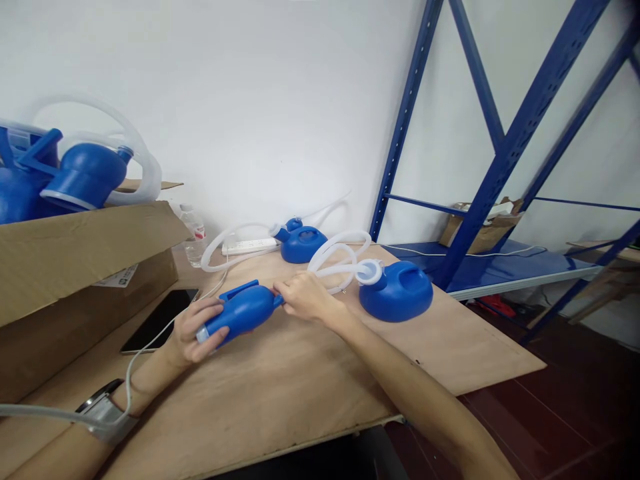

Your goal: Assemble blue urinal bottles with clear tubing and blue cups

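My left hand (193, 330) is wrapped round the wide end of a blue plastic funnel piece (243, 312) that lies on the wooden board (310, 393). At the piece's narrow end my right hand (303, 297) is closed in a pinch on the end of a clear tube (335, 263). The tube loops back to a blue container (397, 291) just right of my right hand.
Another blue container (303, 243) with tube sits near the wall beside a white power strip (250, 247). A cardboard box (75, 267) at left holds more blue containers (75, 177). A phone (160, 320) and a water bottle (193, 237) lie left. Blue shelving (490, 193) stands right.
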Demonstrator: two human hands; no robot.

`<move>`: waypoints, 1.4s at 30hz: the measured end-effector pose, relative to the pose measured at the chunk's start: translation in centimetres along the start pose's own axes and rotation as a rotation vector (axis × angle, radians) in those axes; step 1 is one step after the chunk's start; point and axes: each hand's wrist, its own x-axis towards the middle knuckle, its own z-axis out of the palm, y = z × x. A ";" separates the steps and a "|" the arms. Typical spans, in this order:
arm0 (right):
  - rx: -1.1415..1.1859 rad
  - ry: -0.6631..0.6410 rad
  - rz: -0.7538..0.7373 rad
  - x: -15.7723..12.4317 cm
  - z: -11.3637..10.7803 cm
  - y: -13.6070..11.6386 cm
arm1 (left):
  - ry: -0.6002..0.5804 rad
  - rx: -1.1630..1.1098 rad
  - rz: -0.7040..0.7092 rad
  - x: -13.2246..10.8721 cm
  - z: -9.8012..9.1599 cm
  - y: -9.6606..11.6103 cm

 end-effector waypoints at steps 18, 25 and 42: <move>0.037 0.449 0.144 0.6 4.3 1.5 | 0.143 -0.768 -1.337 6.2 1.0 4.0; -0.004 0.206 0.124 0.4 3.5 1.1 | -0.176 -1.250 -2.027 8.5 -0.3 4.0; -0.012 -0.049 0.161 1.0 2.1 -1.0 | -0.022 -0.421 -0.926 4.8 0.8 3.7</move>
